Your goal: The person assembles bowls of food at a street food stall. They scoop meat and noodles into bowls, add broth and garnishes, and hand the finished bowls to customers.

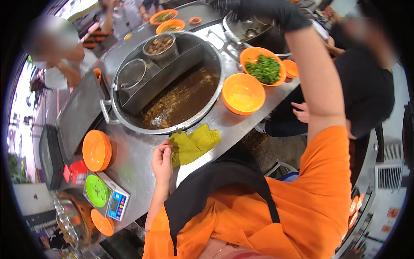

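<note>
My left hand [162, 160], bare, is at the left edge of a folded yellow-green cloth [194, 144] on the steel counter; finger and thumb touch or nearly touch it. My right hand [258, 11], in a black glove, is raised at the top over a second pot [283, 53]; it is blurred and cut by the frame, so its grasp cannot be told. Between them stands a large divided steel pot [218, 94] of brown broth [184, 97], with a container of meat pieces [160, 44] and a wire strainer [131, 73]. Stacked orange bowls [243, 93] and a bowl of chopped greens [262, 68] sit right of it.
More orange bowls [96, 150] stand left, near a digital scale [118, 204] carrying a green bowl [97, 191]. Two filled orange bowls [164, 16] are at the back. A person in black [365, 84] is close at right; a person in white [69, 73] is across the counter.
</note>
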Available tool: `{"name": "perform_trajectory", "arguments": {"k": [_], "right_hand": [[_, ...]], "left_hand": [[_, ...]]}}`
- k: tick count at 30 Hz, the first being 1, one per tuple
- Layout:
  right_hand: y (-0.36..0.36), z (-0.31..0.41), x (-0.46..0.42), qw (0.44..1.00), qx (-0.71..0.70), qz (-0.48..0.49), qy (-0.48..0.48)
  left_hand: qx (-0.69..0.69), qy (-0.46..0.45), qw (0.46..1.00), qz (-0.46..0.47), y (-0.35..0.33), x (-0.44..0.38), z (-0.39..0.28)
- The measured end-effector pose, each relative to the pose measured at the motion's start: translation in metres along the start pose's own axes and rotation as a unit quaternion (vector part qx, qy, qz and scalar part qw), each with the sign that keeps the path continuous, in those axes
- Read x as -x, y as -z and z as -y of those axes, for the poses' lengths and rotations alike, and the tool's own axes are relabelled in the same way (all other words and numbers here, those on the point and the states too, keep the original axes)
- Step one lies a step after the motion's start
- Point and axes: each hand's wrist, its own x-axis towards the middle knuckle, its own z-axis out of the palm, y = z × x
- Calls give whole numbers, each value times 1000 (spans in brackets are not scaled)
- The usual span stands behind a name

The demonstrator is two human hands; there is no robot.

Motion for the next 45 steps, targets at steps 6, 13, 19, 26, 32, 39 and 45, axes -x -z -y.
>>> {"name": "perform_trajectory", "arguments": {"k": [6,13,19,26,32,39,45], "right_hand": [[-130,-40,167,971,-227,71,-10],[-133,-142,253,881,-302,-223,-288],[-105,-310,254,829,-53,-341,-440],[-86,-452,253,763,139,-382,-502],[-73,-484,233,796,81,-317,-510],[-81,-617,262,838,195,-336,-384],[-56,-592,235,836,138,-264,-461]], "left_hand": [[153,102,982,52,-21,-20,-6],[152,137,978,41,-35,-22,-17],[176,144,973,-37,-49,-20,-21],[172,132,970,-108,-80,-17,-27],[156,126,966,-163,-95,-9,-28],[143,124,958,-215,-108,-7,-35],[105,114,962,-225,-81,2,-25]]}}
